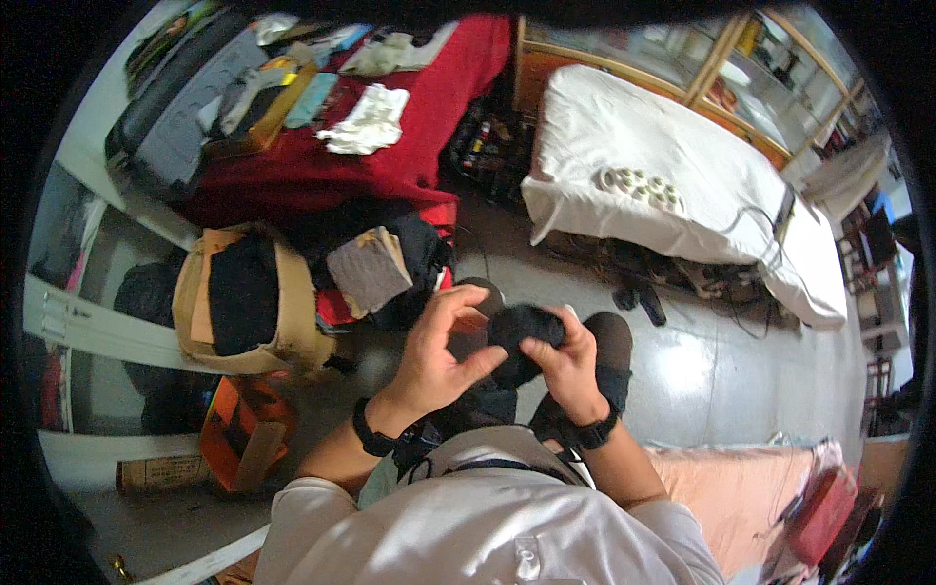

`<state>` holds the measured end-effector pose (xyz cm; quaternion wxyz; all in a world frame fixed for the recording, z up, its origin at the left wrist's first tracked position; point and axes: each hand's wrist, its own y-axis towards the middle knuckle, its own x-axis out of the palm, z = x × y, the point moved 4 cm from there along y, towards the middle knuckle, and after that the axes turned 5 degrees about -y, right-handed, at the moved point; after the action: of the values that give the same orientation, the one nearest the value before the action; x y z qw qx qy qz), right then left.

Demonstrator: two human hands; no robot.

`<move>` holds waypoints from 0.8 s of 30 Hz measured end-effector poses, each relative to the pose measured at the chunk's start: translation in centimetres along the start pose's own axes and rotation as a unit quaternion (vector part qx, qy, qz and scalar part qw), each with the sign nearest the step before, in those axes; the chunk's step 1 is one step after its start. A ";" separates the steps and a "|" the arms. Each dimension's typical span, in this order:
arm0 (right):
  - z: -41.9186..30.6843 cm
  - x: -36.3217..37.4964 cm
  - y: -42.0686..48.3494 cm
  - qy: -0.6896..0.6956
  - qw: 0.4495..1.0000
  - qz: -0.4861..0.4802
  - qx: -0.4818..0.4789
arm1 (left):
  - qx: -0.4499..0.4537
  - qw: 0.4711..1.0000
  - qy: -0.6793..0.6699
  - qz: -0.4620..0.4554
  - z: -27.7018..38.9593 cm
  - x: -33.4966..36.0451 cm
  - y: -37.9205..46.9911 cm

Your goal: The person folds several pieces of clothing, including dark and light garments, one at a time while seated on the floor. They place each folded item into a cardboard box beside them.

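A small bundle of black fabric (523, 333) is in my right hand (570, 358), pinched between thumb and fingers above my lap. My left hand (446, 351) is just left of it, thumb and fingers spread apart, holding nothing. Both wrists wear black bands. Left of my hands, a folded grey cloth (369, 270) lies on a dark pile with some red in it. Beyond that stands a tan fabric bin (292, 307) with black cloth (245, 296) inside.
An orange box (234, 439) stands on the floor at left. Ahead are a red-covered surface (431, 110) with white cloth and clutter, and a white-draped table (658, 131) bearing several small round items. A peach-covered surface (731, 497) is at lower right. Dark footwear (649, 306) lies on the floor.
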<state>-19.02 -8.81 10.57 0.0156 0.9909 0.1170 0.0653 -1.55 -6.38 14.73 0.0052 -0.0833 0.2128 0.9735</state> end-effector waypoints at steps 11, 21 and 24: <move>2.2 0.9 -0.4 -0.280 0.959 -0.002 0.043 | 0.122 0.940 0.294 -0.123 1.5 1.1 -0.6; 1.0 1.6 -0.3 -0.150 0.982 -0.101 0.061 | -0.043 0.967 0.184 -0.171 1.4 -1.6 1.5; 0.7 1.3 -0.4 -0.173 0.980 -0.088 0.046 | -0.088 0.959 0.163 -0.214 1.5 -3.1 2.1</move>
<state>-17.76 -8.10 10.03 -0.0046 0.9727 0.2018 -0.1146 1.19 -7.62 17.47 0.1713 -0.2847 0.1019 0.9377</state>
